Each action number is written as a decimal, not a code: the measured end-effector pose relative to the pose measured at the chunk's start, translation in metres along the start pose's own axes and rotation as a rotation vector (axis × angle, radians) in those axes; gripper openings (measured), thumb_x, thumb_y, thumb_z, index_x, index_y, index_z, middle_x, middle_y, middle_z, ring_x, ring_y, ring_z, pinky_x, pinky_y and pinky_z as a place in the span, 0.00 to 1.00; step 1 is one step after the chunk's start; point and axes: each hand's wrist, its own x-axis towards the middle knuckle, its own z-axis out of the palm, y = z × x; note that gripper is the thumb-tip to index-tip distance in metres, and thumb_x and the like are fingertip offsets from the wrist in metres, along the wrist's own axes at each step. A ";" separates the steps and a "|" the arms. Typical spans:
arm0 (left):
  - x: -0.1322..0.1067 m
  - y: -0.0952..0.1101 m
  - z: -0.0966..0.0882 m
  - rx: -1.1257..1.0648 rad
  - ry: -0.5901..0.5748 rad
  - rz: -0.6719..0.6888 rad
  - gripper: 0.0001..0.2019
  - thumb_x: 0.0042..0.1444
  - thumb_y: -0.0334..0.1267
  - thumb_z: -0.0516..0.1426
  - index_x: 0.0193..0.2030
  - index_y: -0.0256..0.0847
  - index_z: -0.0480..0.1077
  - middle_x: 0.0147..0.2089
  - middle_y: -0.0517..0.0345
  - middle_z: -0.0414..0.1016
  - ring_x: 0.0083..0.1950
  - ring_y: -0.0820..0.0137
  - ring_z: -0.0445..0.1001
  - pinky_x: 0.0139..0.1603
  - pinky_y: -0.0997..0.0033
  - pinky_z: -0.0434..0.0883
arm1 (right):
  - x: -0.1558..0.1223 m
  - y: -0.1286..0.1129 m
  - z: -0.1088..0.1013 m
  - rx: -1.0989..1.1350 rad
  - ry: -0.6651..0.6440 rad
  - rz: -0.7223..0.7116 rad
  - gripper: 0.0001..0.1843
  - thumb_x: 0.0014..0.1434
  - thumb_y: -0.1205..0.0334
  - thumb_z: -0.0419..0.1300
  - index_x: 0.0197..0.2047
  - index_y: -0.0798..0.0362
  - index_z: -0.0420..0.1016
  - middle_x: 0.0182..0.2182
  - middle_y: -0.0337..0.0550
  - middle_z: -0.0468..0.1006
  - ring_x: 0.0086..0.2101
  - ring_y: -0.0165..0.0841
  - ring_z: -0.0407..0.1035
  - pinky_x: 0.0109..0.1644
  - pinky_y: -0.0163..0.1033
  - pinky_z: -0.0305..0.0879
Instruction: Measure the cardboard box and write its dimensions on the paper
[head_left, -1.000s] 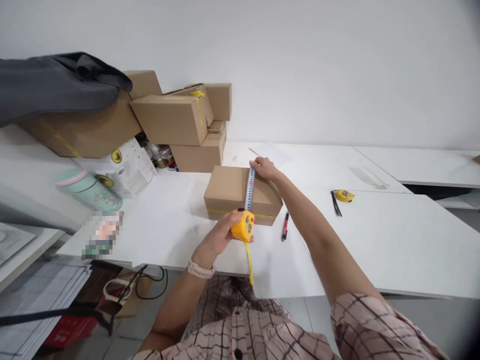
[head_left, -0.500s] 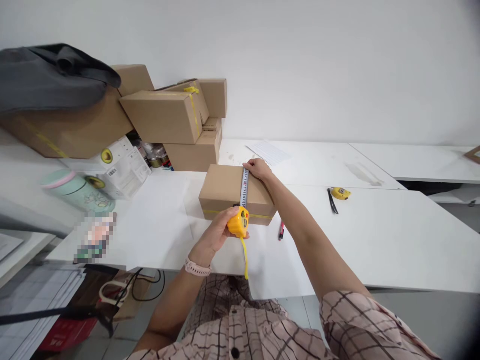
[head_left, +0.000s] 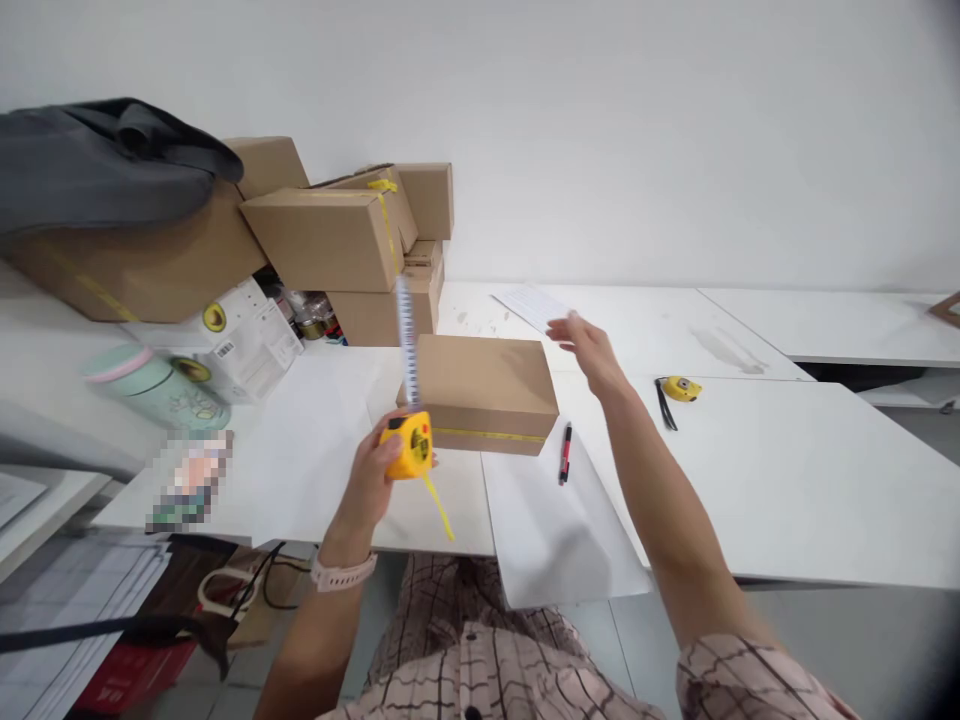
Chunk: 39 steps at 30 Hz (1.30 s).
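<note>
My left hand [head_left: 369, 472] is closed around a yellow tape measure [head_left: 412, 446], left of the box's front. Its metal blade [head_left: 407, 340] sticks out upward and away, slightly blurred, and a yellow wrist strap hangs below the case. A closed brown cardboard box [head_left: 484, 385] with yellow tape along its front side lies on the white table. Past the box's right end, my right hand [head_left: 589, 352] hovers with fingers apart and nothing in them. A red and black pen [head_left: 565, 455] rests on white paper [head_left: 559, 545] by the box's front right corner.
A second yellow tape measure [head_left: 681, 388] with a black strap lies on the table at right. Stacked cardboard boxes [head_left: 322, 240], a mint bottle [head_left: 157, 385] and a dark bag [head_left: 105, 165] stand at left. A printed sheet [head_left: 525, 303] lies behind the box.
The tape blade has come off the box top, and my left hand has carried the tape measure left. My right hand has let go of the blade end and moved right.
</note>
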 end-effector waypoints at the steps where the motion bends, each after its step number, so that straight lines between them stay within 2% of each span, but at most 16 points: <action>1: 0.001 -0.002 -0.013 0.030 0.066 0.042 0.27 0.43 0.52 0.67 0.51 0.48 0.72 0.56 0.52 0.75 0.38 0.61 0.79 0.40 0.55 0.79 | -0.021 0.004 -0.008 0.019 0.015 0.031 0.42 0.64 0.26 0.41 0.56 0.52 0.76 0.53 0.57 0.78 0.54 0.45 0.71 0.56 0.47 0.67; 4: 0.011 -0.011 -0.038 0.070 0.132 0.050 0.27 0.43 0.52 0.67 0.50 0.46 0.70 0.52 0.53 0.76 0.42 0.59 0.79 0.41 0.56 0.79 | -0.078 0.017 -0.012 0.087 -0.063 0.104 0.41 0.64 0.27 0.43 0.66 0.44 0.68 0.63 0.54 0.71 0.61 0.47 0.66 0.60 0.52 0.65; 6: 0.020 -0.015 -0.042 0.053 0.104 0.016 0.27 0.43 0.53 0.66 0.47 0.43 0.69 0.49 0.53 0.76 0.43 0.58 0.79 0.40 0.58 0.79 | -0.101 0.020 -0.003 0.084 -0.178 0.098 0.39 0.65 0.28 0.43 0.70 0.40 0.62 0.70 0.48 0.62 0.67 0.46 0.59 0.63 0.52 0.64; 8: 0.028 -0.012 -0.038 0.028 0.086 0.016 0.27 0.43 0.54 0.65 0.47 0.42 0.69 0.47 0.51 0.76 0.43 0.57 0.78 0.38 0.59 0.79 | -0.107 0.015 0.007 -0.006 -0.218 0.056 0.37 0.65 0.30 0.46 0.71 0.38 0.62 0.72 0.44 0.57 0.71 0.45 0.49 0.65 0.52 0.61; 10: 0.035 -0.001 -0.031 0.026 0.069 0.035 0.27 0.44 0.56 0.62 0.47 0.42 0.69 0.47 0.51 0.77 0.43 0.57 0.78 0.37 0.59 0.79 | -0.098 0.004 0.011 -0.149 -0.182 -0.001 0.36 0.65 0.31 0.49 0.69 0.39 0.65 0.72 0.43 0.58 0.72 0.46 0.45 0.66 0.52 0.59; 11: 0.039 0.006 -0.027 0.036 0.057 0.045 0.26 0.45 0.57 0.61 0.48 0.42 0.69 0.47 0.52 0.77 0.42 0.58 0.78 0.37 0.58 0.79 | -0.089 -0.002 0.011 -0.227 -0.151 -0.025 0.35 0.65 0.32 0.50 0.68 0.39 0.66 0.71 0.44 0.58 0.71 0.48 0.47 0.66 0.53 0.59; 14: 0.052 0.028 -0.019 0.090 0.018 0.075 0.25 0.47 0.56 0.59 0.47 0.42 0.70 0.48 0.52 0.76 0.41 0.60 0.78 0.38 0.57 0.79 | -0.060 -0.020 0.012 -0.453 -0.067 -0.068 0.31 0.65 0.35 0.51 0.63 0.41 0.72 0.68 0.49 0.63 0.63 0.53 0.61 0.62 0.56 0.61; 16: 0.058 0.039 -0.014 0.134 0.006 0.108 0.24 0.48 0.56 0.60 0.46 0.41 0.69 0.47 0.51 0.76 0.41 0.60 0.78 0.39 0.57 0.79 | -0.042 -0.028 0.015 -0.562 -0.029 -0.091 0.27 0.66 0.36 0.51 0.57 0.43 0.76 0.61 0.52 0.70 0.57 0.53 0.66 0.58 0.56 0.64; 19: 0.055 0.043 -0.002 0.179 0.016 0.196 0.25 0.47 0.55 0.62 0.47 0.43 0.67 0.48 0.51 0.76 0.43 0.59 0.78 0.38 0.60 0.78 | -0.020 -0.034 0.026 -0.643 0.001 -0.205 0.24 0.68 0.41 0.51 0.48 0.48 0.80 0.54 0.53 0.75 0.58 0.54 0.61 0.58 0.57 0.61; 22: 0.035 0.027 0.016 0.158 -0.045 0.201 0.28 0.45 0.53 0.65 0.51 0.46 0.67 0.51 0.52 0.75 0.44 0.59 0.78 0.39 0.61 0.78 | -0.002 -0.038 0.035 -0.618 -0.057 -0.308 0.18 0.69 0.52 0.51 0.46 0.50 0.80 0.52 0.51 0.79 0.57 0.50 0.63 0.60 0.53 0.58; 24: 0.017 0.006 0.027 0.112 -0.151 0.112 0.29 0.45 0.52 0.67 0.52 0.47 0.67 0.50 0.53 0.76 0.41 0.61 0.78 0.39 0.61 0.78 | 0.008 -0.039 0.040 -0.576 -0.100 -0.299 0.18 0.69 0.57 0.49 0.48 0.50 0.80 0.49 0.48 0.81 0.52 0.46 0.69 0.58 0.49 0.59; 26: 0.003 -0.018 0.035 0.062 -0.242 -0.002 0.29 0.44 0.51 0.68 0.52 0.47 0.68 0.47 0.53 0.76 0.37 0.63 0.78 0.39 0.60 0.78 | 0.014 -0.040 0.044 -0.572 -0.095 -0.265 0.19 0.70 0.58 0.47 0.48 0.51 0.79 0.48 0.48 0.82 0.49 0.45 0.71 0.58 0.48 0.58; 29: -0.006 -0.045 0.039 0.009 -0.297 -0.112 0.28 0.45 0.52 0.68 0.51 0.46 0.68 0.44 0.54 0.75 0.34 0.65 0.77 0.38 0.59 0.78 | 0.020 -0.042 0.050 -0.639 -0.063 -0.211 0.24 0.72 0.55 0.42 0.43 0.52 0.78 0.43 0.52 0.82 0.48 0.47 0.71 0.59 0.52 0.55; 31: -0.005 -0.054 0.039 -0.012 -0.290 -0.137 0.27 0.45 0.52 0.68 0.50 0.46 0.69 0.43 0.55 0.75 0.34 0.65 0.77 0.38 0.59 0.78 | 0.022 -0.043 0.054 -0.683 -0.049 -0.178 0.28 0.73 0.52 0.39 0.40 0.54 0.78 0.40 0.55 0.81 0.48 0.49 0.71 0.59 0.55 0.54; 35: 0.000 -0.061 0.038 -0.044 -0.246 -0.156 0.27 0.43 0.51 0.69 0.49 0.46 0.69 0.43 0.56 0.74 0.33 0.66 0.77 0.37 0.61 0.78 | 0.026 -0.043 0.061 -0.710 -0.006 -0.147 0.36 0.73 0.45 0.35 0.38 0.56 0.79 0.39 0.59 0.81 0.50 0.53 0.70 0.60 0.59 0.53; 39: 0.000 -0.066 0.041 -0.059 -0.244 -0.161 0.29 0.44 0.51 0.69 0.51 0.44 0.68 0.44 0.55 0.74 0.34 0.65 0.78 0.37 0.60 0.78 | 0.030 -0.043 0.066 -0.726 0.032 -0.137 0.41 0.70 0.35 0.36 0.35 0.56 0.80 0.36 0.58 0.80 0.49 0.51 0.70 0.60 0.59 0.53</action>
